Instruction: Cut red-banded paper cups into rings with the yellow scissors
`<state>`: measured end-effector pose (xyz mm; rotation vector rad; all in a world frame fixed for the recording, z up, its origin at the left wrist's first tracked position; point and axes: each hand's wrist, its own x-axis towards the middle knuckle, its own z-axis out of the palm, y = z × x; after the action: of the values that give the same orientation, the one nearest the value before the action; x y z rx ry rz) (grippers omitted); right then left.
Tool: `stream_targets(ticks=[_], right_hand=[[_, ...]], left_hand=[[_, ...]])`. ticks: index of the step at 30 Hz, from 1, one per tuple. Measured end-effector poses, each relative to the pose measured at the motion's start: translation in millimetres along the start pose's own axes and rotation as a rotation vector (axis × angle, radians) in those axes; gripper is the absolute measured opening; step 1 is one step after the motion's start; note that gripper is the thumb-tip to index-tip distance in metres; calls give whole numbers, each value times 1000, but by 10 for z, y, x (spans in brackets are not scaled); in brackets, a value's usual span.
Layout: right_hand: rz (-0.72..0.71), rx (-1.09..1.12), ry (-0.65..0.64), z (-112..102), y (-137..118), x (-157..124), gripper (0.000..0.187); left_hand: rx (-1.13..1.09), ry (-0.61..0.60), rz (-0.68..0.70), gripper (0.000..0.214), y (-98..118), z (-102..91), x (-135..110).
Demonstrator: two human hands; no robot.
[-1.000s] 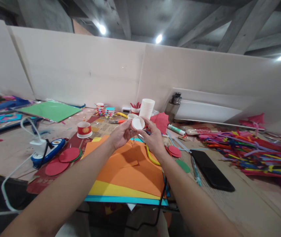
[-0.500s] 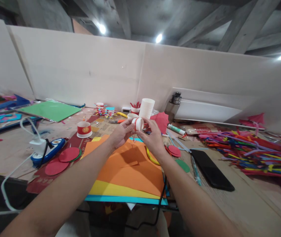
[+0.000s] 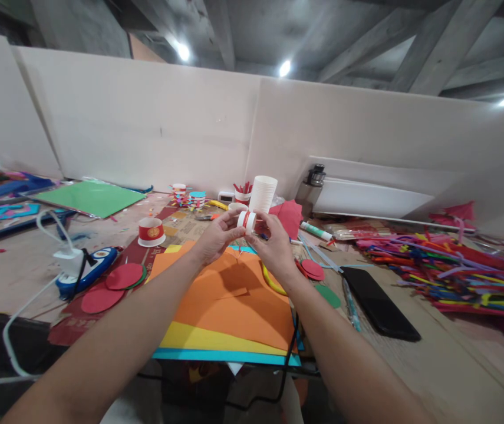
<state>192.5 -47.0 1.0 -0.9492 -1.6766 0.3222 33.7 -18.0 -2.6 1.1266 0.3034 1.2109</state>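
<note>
Between my two hands I hold a small white paper cup (image 3: 248, 222) with a red band around it, turned on its side above the paper sheets. My left hand (image 3: 218, 237) grips its left end with thumb and fingers. At the other end, my right hand (image 3: 276, 238) is closed on the cup with thumb below and fingers above. Beneath them lie orange paper sheets (image 3: 229, 312), over yellow (image 3: 210, 341) and blue ones. Just behind the hands stands a tall stack of white paper cups (image 3: 264, 193).
At left are a red paper cup (image 3: 151, 231), red paper circles (image 3: 101, 299) and a blue power strip (image 3: 101, 259). At right lie a black phone (image 3: 379, 303), a glue stick (image 3: 316, 230) and a heap of coloured pipe cleaners (image 3: 450, 271). Decorated cups (image 3: 197, 201) stand behind.
The white cup has turned slightly in my fingers, so its side with the red band faces me more. Both hands stay in nearly the same place.
</note>
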Motion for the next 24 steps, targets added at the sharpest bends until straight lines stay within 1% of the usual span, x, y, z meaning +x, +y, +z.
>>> stream_targets(ticks=[9, 13, 18, 24], right_hand=[[2, 15, 2, 2, 0, 2, 49], [-11, -3, 3, 3, -1, -2, 49], [-40, -75, 20, 1, 8, -8, 49], [-32, -83, 14, 27, 65, -23, 49]], left_hand=[[134, -37, 70, 54, -36, -85, 35], [225, -41, 91, 52, -10, -73, 25], [306, -113, 124, 58, 6, -47, 13], [318, -111, 115, 56, -9, -57, 23]])
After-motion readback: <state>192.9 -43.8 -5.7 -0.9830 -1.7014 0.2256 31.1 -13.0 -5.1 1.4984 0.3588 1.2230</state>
